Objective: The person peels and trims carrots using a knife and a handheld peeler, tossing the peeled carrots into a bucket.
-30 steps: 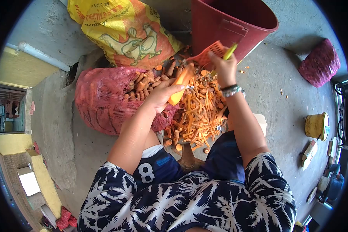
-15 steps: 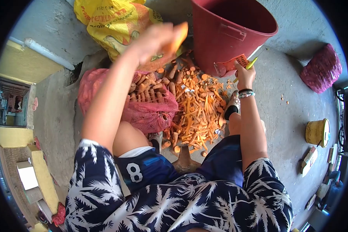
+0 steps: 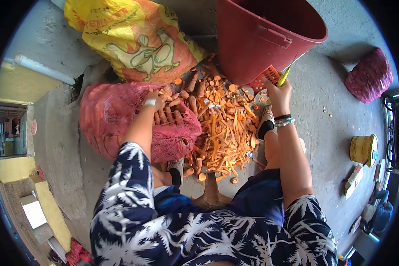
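Observation:
My left hand (image 3: 154,101) reaches into the open mouth of a red mesh sack (image 3: 106,115) full of unpeeled carrots (image 3: 168,116). Its fingers are bent among the carrots, and what they touch is too small to tell. My right hand (image 3: 279,95) is closed around a yellow-green handled tool (image 3: 284,77) and an orange slotted tool (image 3: 268,75), beside the red bin. Below and between the hands, orange peelings and carrot pieces (image 3: 226,137) lie heaped on the floor.
A yellow printed sack (image 3: 142,44) stands behind the mesh sack. The tall red bin (image 3: 248,44) is at the back. Farther right are a purple mesh sack (image 3: 370,75) and a yellow bucket (image 3: 361,149). My feet are on either side of the peelings.
My left hand first swung up over the yellow sack with a peeled carrot, then came down empty of it into the mesh sack. My right hand moved right, away from the carrot, keeping its tools.

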Demonstrator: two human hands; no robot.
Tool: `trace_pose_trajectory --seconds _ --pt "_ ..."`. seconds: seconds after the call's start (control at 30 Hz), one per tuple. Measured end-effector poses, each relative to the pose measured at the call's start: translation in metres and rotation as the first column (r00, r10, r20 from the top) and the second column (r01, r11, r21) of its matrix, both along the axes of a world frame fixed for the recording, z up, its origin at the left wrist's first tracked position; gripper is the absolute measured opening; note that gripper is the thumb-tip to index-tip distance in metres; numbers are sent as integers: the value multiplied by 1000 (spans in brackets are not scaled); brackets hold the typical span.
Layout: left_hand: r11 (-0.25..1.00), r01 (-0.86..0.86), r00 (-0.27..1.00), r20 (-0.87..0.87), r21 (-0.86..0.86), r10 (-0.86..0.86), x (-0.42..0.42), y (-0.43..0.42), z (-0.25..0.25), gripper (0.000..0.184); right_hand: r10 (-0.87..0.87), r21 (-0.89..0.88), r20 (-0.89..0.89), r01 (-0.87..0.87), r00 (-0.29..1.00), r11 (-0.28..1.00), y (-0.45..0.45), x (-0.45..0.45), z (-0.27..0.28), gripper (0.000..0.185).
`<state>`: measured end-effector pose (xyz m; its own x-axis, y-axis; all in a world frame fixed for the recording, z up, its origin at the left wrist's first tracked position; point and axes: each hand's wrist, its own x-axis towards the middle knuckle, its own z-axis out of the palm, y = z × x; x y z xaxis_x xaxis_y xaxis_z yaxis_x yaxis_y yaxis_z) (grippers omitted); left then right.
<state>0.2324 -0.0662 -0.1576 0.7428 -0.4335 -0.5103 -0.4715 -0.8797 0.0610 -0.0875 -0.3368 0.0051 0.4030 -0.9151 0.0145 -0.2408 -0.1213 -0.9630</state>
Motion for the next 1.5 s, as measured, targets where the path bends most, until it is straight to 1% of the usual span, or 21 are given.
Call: trace_pose_trajectory --seconds 0.03,0.13,0.2,0.3,0.37,0.43,0.5,0.57,0.63,0.67,0.7,0.73,0.9,0.97,1.13,1.2,1.27,1.3,1.4,1.47,1.5 --pt "996 62 989 136 -61 -53 -6 16 -19 61 -7 4 -6 7 1000 1000 -1 3 -2 31" --pt "994 -32 998 59 108 26 -17 9 -19 61 -16 -21 13 16 1000 1000 -4 13 -2 30" --pt "942 128 990 24 309 -142 -13 2 -8 54 36 -35 -30 -37 999 999 0 16 5 31" --pt "890 209 974 -5 405 -227 6 -18 17 54 75 -52 -14 -75 997 996 1 21 3 30" --pt "958 187 981 -94 216 -170 17 -29 61 59 96 -35 -6 -96 995 995 11 25 8 31" --pt "945 207 957 -147 -252 -249 22 -18 103 51 115 -20 4 -114 993 993 21 24 10 32" --pt "818 -73 938 -319 -570 -138 4 -8 151 50 457 -4 -108 -460 883 888 28 21 2 37" --pt "745 -298 855 -514 -597 -70 -42 0 207 47 633 182 -10 -621 774 762 48 19 -1 35" --pt "776 -390 667 -733 -496 -134 -78 6 219 45 809 319 13 -769 587 553 65 13 -4 34" --pt "767 -397 597 -776 -504 -200 -90 10 207 43 844 326 0 -798 536 507 75 9 -10 35" --pt "702 -400 657 -719 -589 -229 -114 10 208 33 875 335 -13 -822 485 461 82 6 -12 38" --pt "680 -437 624 -743 -589 -243 -128 12 207 32 863 240 -305 -845 402 478 87 5 -4 46" --pt "570 -549 585 -768 -611 -260 -170 15 215 32 839 200 -304 -831 452 520 95 -14 3 48" --pt "576 -466 671 -693 -671 -265 -175 16 216 34 879 234 -223 -853 421 467 93 -20 2 51" --pt "523 -367 795 -551 -770 -254 -187 16 209 42 811 142 -335 -825 480 547 98 -25 13 44" --pt "501 -342 827 -507 -795 -242 -185 18 205 45 888 285 -318 -860 332 423 93 -20 16 46" --pt "449 32 925 -143 -893 -351 -181 21 205 46 901 232 -318 -897 295 376 83 -14 -6 42" --pt "450 29 924 -147 -893 -352 -180 21 208 46 912 175 -319 -930 258 325 82 -11 -6 40" --pt "406 -83 823 -292 -910 -486 -177 24 209 42 876 183 -393 -910 280 373 84 -3 2 36" --pt "544 -545 480 -769 -638 -422 -173 30 193 39 843 181 -448 -893 298 412 86 4 0 36" --pt "547 -544 477 -771 -637 -422 -174 30 193 39 843 183 -447 -892 300 414 85 7 -2 36"
